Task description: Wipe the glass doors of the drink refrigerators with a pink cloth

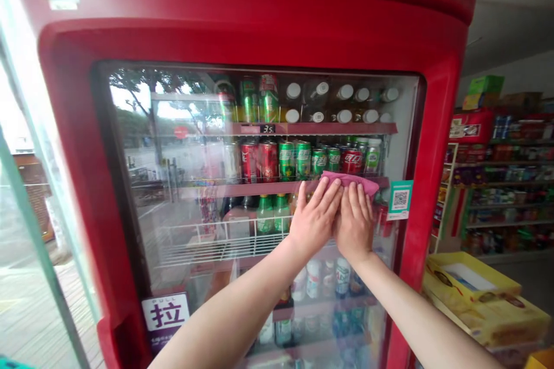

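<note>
Left hand [315,220] and right hand [354,222] lie flat, fingers spread, pressing pink cloth [350,183] on the glass door [203,127], upper right, near QR sticker [400,200]. Risk: hard sideways rubbing could peel the sticker or let the cloth slip.

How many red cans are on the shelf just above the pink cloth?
3. One red can and another stand together left of the green cans; a Coca-Cola can stands right of them. More may hide behind.

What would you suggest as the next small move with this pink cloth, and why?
Probably slide the cloth leftward: the left hand and right hand press it against the right side of the glass door, and most of the pane lies left.
</note>
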Tool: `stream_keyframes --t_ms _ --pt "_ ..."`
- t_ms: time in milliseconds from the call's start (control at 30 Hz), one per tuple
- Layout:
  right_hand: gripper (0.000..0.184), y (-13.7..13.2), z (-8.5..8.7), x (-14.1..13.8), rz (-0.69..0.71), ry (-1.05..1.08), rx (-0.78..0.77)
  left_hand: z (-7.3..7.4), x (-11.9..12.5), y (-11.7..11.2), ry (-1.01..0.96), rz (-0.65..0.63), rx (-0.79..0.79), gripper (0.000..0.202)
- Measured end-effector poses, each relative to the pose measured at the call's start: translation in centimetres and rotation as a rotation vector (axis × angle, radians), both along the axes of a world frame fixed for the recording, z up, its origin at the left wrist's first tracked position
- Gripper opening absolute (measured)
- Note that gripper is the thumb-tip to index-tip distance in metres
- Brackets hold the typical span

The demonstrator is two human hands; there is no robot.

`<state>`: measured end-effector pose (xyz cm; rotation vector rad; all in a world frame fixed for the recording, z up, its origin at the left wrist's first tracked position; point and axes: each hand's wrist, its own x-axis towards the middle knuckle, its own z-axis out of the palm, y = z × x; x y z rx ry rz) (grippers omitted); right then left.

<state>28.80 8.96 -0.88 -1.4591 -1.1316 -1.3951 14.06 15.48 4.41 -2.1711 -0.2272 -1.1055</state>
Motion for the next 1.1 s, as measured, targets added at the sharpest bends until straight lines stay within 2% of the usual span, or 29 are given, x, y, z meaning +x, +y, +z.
stream_keyframes --t_ms 367,700,967,1100 --pt "0.076 5.6 0.8 -10.7 0.124 -0.042 -0.022 -0.6 -11.4 4.8 -0.086 0.082 -0.050 0.062" --pt "0.076 10.6 2.0 -20.6 0.203 -0.107 -0.022 -0.5 -21.2 9.0 -0.165 0.142 -0.076 0.061" --pt "0.066 13.5 2.3 -27.2 0.284 -0.162 -0.026 -0.8 -27.8 11.0 -0.208 0.207 -0.085 0.062" --pt "0.067 14.4 2.5 -30.2 0.324 -0.181 -0.079 -0.9 -30.9 11.5 -0.232 0.256 -0.097 0.061"
